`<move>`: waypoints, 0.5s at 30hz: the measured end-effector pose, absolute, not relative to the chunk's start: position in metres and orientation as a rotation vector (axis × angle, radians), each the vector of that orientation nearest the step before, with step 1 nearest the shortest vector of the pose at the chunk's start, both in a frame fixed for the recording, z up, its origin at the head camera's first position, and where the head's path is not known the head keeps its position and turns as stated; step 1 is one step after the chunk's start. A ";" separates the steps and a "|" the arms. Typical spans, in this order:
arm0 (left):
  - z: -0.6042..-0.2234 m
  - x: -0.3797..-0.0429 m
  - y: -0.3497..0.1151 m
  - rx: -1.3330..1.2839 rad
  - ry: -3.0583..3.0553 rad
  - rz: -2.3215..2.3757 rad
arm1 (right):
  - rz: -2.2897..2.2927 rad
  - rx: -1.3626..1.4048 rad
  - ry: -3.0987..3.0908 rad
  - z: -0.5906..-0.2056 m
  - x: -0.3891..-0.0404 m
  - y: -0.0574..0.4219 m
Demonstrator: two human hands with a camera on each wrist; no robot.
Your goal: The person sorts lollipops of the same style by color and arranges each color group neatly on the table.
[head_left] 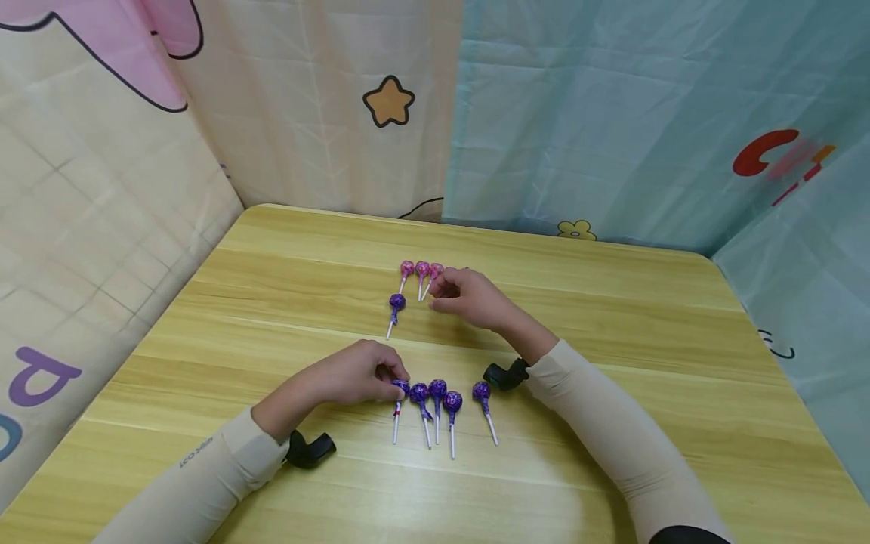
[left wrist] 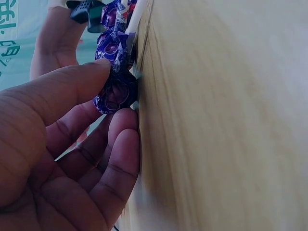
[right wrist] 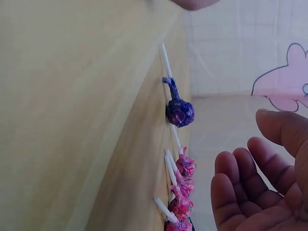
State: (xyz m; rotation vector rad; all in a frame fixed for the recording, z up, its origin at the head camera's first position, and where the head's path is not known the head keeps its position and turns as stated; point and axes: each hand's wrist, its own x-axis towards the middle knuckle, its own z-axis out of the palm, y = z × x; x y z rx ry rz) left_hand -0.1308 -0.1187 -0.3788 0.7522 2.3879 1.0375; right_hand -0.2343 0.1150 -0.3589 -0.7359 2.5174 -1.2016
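With left hand (head_left: 356, 372), pinching a purple-wrapped lollipop (left wrist: 118, 94), kinda covering its head; with right hand (head_left: 469, 297), holding nothing, just partly blocking pink-wrapped lollipops (head_left: 422, 269).

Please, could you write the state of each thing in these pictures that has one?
Near leftmost purple lollipop, wrapped, pinched
Far purple lollipop, wrapped, lying down
Four other purple lollipops, wrapped, lying down
Pink lollipops, wrapped, lying down
Left hand, pinching a lollipop
Right hand, empty, fingers loosely curled
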 end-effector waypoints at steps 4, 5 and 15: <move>-0.378 -0.131 -0.119 0.747 2.391 1.039 | -1.211 -0.737 2.476 -0.357 -0.222 0.123; -0.378 -0.130 -0.119 0.747 2.394 1.038 | -1.209 -0.734 2.471 -0.356 -0.219 0.124; -0.380 -0.132 -0.118 0.737 2.400 1.032 | -1.174 -0.760 2.424 -0.358 -0.192 0.140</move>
